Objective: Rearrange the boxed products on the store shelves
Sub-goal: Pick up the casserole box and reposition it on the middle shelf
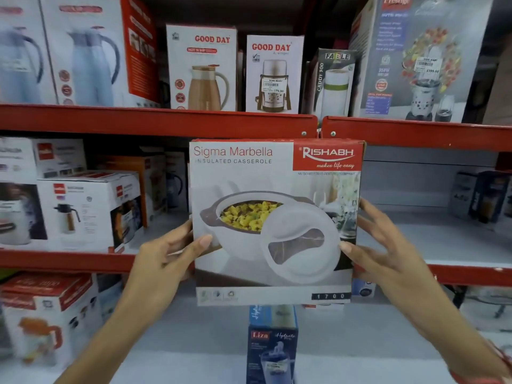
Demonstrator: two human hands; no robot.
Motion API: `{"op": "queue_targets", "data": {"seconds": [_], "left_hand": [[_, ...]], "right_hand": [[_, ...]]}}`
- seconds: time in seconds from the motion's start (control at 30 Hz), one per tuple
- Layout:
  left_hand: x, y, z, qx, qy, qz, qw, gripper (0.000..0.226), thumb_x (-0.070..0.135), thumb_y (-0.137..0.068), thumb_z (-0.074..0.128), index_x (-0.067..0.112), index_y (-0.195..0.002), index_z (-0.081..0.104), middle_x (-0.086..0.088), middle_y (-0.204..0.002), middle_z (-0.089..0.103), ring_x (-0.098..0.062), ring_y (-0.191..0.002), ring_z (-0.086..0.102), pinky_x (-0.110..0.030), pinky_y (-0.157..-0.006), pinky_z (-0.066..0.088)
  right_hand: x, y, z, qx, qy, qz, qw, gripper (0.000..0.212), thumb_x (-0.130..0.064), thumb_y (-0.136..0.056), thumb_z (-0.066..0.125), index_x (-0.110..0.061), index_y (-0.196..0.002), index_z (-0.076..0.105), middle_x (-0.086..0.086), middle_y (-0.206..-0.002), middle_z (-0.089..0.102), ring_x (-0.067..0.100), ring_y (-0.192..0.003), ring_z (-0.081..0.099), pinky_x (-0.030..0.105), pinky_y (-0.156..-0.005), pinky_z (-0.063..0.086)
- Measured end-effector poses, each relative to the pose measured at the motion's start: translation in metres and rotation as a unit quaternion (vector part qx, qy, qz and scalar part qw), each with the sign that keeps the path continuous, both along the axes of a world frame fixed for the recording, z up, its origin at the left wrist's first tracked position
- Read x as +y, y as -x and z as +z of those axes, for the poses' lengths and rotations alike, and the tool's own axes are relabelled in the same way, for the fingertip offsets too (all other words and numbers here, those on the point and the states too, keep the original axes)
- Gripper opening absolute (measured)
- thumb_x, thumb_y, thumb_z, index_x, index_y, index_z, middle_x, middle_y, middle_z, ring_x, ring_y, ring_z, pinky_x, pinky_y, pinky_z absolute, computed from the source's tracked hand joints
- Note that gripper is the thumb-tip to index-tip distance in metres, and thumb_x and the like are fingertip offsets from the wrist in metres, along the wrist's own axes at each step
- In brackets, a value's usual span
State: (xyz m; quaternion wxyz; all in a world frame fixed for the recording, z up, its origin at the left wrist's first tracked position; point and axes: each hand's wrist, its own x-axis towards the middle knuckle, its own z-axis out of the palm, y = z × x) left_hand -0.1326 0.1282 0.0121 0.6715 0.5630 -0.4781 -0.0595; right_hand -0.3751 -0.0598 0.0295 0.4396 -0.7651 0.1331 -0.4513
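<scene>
A large square casserole box (274, 189), white with a red Rishabh corner and a picture of a dish with yellow food, is held up in front of the middle shelf. My left hand (169, 253) grips its left edge, thumb on the front face. On the right edge sits my right hand (388, 245), thumb on the front and fingers spread behind. The box hides the shelf space behind it.
Red metal shelves (155, 121) hold flask and jug boxes on the upper level (203, 67), kettle boxes at middle left (88, 209), and a dark box at middle right (482, 195). A blue Liza box (273, 345) stands below. Grey shelf surface (432, 239) shows at right.
</scene>
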Motion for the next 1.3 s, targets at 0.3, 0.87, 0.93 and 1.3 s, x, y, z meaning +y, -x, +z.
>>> {"op": "queue_targets", "data": {"seconds": [0.3, 0.87, 0.93, 1.3], "left_hand": [[0.052, 0.019, -0.003, 0.021, 0.027, 0.022, 0.999, 0.035, 0.040, -0.071, 0.066, 0.044, -0.105, 0.070, 0.010, -0.095, 0.079, -0.027, -0.083, 0.060, -0.078, -0.073, 0.043], [-0.002, -0.079, -0.012, -0.042, -0.026, 0.062, 0.997, 0.041, 0.038, -0.083, 0.061, 0.034, -0.124, 0.060, 0.021, -0.107, 0.074, -0.002, -0.102, 0.069, -0.032, -0.093, 0.056], [-0.017, -0.099, -0.012, -0.056, -0.033, 0.082, 0.994, 0.042, 0.039, -0.084, 0.059, 0.032, -0.126, 0.058, 0.028, -0.102, 0.073, 0.002, -0.099, 0.069, -0.027, -0.091, 0.056], [-0.055, -0.142, -0.023, -0.050, -0.047, 0.135, 0.988, 0.040, 0.019, -0.090, 0.060, 0.019, -0.130, 0.056, 0.000, -0.111, 0.070, 0.017, -0.083, 0.065, -0.018, -0.084, 0.056]], "right_hand": [[0.044, 0.017, -0.009, -0.012, 0.000, 0.017, 1.000, 0.070, -0.030, -0.073, 0.068, -0.063, -0.129, 0.042, -0.037, -0.128, 0.055, 0.003, -0.104, 0.069, 0.023, -0.073, 0.061], [-0.009, -0.094, -0.028, -0.001, 0.039, -0.024, 0.999, 0.074, -0.014, -0.088, 0.065, -0.066, -0.125, 0.028, -0.065, -0.103, 0.043, -0.023, -0.094, 0.058, 0.003, -0.069, 0.051], [-0.023, -0.119, -0.034, -0.009, 0.037, -0.021, 0.999, 0.073, -0.010, -0.090, 0.064, -0.056, -0.136, 0.030, -0.063, -0.109, 0.043, -0.022, -0.103, 0.056, 0.000, -0.077, 0.048], [-0.059, -0.178, -0.057, -0.004, 0.002, -0.020, 1.000, 0.076, -0.005, -0.091, 0.063, -0.043, -0.147, 0.028, -0.043, -0.130, 0.050, 0.011, -0.124, 0.057, 0.049, -0.106, 0.045]]}}
